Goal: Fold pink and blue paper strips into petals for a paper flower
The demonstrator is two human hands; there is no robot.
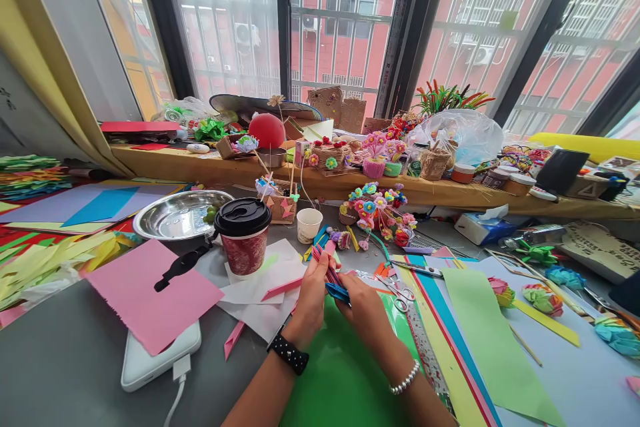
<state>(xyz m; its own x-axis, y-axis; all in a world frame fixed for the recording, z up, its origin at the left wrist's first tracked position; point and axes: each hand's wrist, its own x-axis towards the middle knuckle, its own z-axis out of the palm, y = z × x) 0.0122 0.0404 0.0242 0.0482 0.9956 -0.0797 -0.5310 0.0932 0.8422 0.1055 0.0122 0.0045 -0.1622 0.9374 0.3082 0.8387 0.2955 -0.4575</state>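
Both of the person's hands are busy: the left hand (313, 287) and right hand (364, 303) grip folded paper (338, 292), pink and blue, over the green sheet (327, 373). Left of that sheet stands a cup (243, 252); beyond it, flowers (376, 203); right, a light-green strip (493, 340).

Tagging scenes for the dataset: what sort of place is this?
Probably a paper-craft workspace: the left hand and right hand hold folded pink and blue pieces, light-green paper lies to the right, and handmade-looking flowers sit beyond.
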